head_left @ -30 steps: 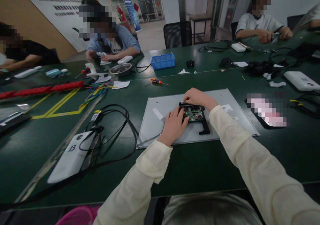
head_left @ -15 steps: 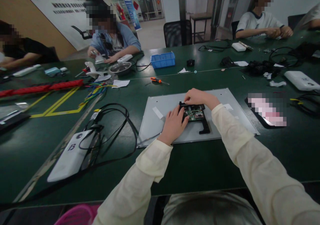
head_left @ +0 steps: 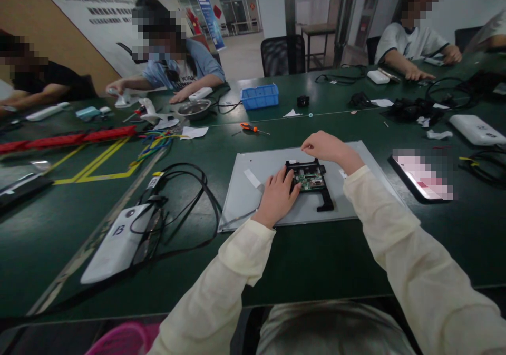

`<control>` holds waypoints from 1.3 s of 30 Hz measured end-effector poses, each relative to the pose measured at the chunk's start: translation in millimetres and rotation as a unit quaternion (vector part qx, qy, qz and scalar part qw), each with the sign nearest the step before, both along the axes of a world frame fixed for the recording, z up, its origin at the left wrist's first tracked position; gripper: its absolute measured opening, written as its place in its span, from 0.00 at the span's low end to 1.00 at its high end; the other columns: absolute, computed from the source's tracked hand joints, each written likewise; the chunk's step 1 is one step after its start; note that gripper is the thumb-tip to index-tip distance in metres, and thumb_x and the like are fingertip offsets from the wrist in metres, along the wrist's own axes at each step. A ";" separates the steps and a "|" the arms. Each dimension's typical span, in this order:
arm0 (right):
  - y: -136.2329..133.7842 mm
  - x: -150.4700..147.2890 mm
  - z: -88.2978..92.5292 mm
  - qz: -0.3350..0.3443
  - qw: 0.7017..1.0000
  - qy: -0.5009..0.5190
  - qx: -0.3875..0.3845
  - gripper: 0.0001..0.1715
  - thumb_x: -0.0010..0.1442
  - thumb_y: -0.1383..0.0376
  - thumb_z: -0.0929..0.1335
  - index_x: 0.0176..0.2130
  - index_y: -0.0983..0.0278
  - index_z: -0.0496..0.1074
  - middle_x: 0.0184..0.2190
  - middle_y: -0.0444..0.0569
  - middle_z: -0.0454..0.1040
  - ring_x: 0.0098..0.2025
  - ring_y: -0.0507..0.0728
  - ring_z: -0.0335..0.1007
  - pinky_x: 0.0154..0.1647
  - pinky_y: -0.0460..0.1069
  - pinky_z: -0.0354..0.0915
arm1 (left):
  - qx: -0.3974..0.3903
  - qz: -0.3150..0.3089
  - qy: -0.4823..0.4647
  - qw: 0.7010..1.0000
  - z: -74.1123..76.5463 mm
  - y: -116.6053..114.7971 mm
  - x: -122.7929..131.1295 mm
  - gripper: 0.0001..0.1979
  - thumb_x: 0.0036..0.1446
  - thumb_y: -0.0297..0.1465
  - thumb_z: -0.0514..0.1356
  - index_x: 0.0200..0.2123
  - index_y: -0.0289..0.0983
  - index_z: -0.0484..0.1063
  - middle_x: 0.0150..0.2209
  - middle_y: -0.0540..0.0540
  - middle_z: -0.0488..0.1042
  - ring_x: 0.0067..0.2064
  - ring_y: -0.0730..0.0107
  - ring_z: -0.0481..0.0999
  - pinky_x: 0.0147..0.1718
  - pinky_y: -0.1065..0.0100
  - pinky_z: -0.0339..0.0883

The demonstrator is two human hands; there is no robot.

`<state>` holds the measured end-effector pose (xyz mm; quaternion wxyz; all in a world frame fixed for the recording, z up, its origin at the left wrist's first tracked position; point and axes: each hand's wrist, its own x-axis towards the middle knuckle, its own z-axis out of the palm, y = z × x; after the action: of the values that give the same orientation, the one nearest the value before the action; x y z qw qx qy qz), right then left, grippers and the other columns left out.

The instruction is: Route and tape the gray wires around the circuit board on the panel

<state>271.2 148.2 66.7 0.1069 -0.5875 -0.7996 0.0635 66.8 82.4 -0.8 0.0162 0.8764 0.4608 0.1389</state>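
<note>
A grey flat panel (head_left: 245,215) lies on the green table, with a black plastic frame (head_left: 326,201) on top of it. Inside that frame a green circuit board (head_left: 312,180) is visible. My left hand (head_left: 278,197) rests its outstretched, slightly spread fingers on the frame's left side and holds nothing. Just above the frame's far right corner is my right hand (head_left: 322,147), its fingers closed in a pinch. Whatever may be between those fingertips is hidden. White tape strips (head_left: 253,178) are stuck to the panel left of the frame.
A white power bank (head_left: 114,244) with black cables lies at left. An orange screwdriver (head_left: 253,129) and a blue basket (head_left: 260,97) are beyond the panel. Right of it lies a phone (head_left: 421,177). Across the table, other people (head_left: 185,70) work near a metal bowl (head_left: 194,109).
My right hand has lifted off the frame's far edge and moved right and away from me, still pinched. My left hand stays on the frame.
</note>
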 end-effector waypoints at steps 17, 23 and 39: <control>-75.7 99.0 -73.8 -0.130 0.988 0.083 -0.016 0.15 0.56 0.67 0.67 0.43 0.63 0.77 0.41 0.53 0.77 0.39 0.58 0.74 0.42 0.51 0.67 | 0.019 -0.041 -0.005 0.999 14.8 -7.0 7.3 0.22 0.65 0.34 0.48 0.61 0.39 0.57 0.67 0.39 0.52 0.68 0.57 0.50 0.64 0.50 0.50; -83.0 96.1 -65.7 -0.149 0.981 0.123 -0.028 0.08 0.55 0.67 0.68 0.36 0.63 0.76 0.34 0.49 0.78 0.35 0.55 0.73 0.35 0.48 0.65 | 0.014 -0.135 0.022 0.991 18.3 -17.0 15.7 0.22 0.66 0.34 0.47 0.62 0.38 0.57 0.67 0.41 0.54 0.69 0.61 0.48 0.66 0.52 0.44; -85.2 61.3 -61.0 -0.169 0.822 0.526 -0.140 0.12 0.55 0.67 0.69 0.41 0.65 0.74 0.30 0.49 0.79 0.32 0.52 0.77 0.32 0.45 0.72 | -0.017 -0.161 0.033 0.986 13.2 -15.0 20.9 0.23 0.66 0.34 0.48 0.63 0.38 0.55 0.64 0.43 0.60 0.65 0.63 0.59 0.65 0.56 0.48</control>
<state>332.5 62.9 5.7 0.4365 -0.5997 -0.4927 0.4550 87.6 67.4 12.4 0.0377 0.9428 0.3167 0.0974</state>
